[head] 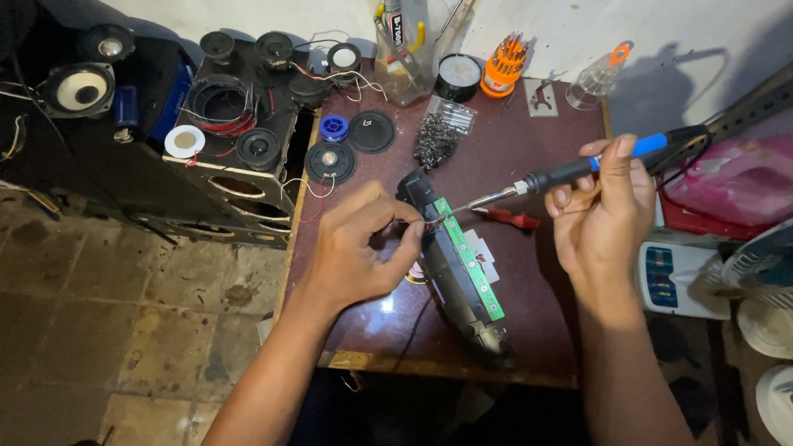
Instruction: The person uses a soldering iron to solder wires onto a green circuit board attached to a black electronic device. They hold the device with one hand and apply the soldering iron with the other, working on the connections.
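My right hand (599, 211) grips a soldering iron (578, 171) with a black and blue handle; its metal tip points left at the top of a narrow green circuit board (471, 264). The board stands on edge in a black holder (450, 272) on the dark red table (512, 140). My left hand (359, 248) pinches a thin solder wire against the board's upper end, right by the iron's tip.
Red-handled pliers (508, 218) lie behind the board. At the back stand a clear jar of tools (405, 49), an orange screwdriver set (504, 66), a black tape roll (457, 77) and small speakers (330, 161). A black speaker cabinet (239, 157) sits left, pink plastic bag (739, 177) right.
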